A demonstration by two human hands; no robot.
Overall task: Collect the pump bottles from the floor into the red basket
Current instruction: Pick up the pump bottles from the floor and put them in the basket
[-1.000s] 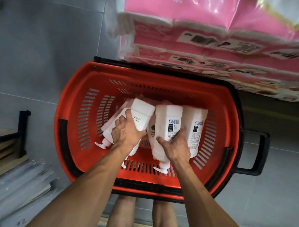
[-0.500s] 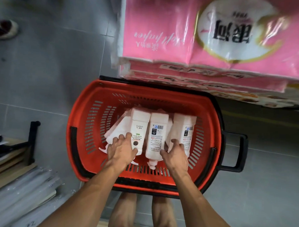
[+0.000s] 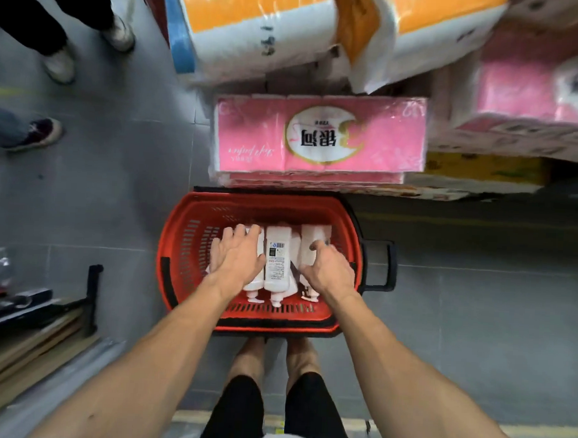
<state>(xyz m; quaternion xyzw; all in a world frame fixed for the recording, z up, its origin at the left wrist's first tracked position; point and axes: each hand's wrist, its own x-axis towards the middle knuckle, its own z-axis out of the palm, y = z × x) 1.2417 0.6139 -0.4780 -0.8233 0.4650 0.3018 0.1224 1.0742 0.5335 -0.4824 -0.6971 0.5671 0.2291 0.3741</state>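
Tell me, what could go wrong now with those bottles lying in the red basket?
The pump bottles lie on their sides under the left hand; pressing down could squeeze a pump and leak. Their nozzles point at the slotted near wall of the red basket and might snag. The pink pack sits right behind, so lifting the basket could bump it.

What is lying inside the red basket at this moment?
White pump bottles lie side by side in the red basket, pumps toward its near wall. The left hand and right hand cover some, so their number and any lower layer are hidden.
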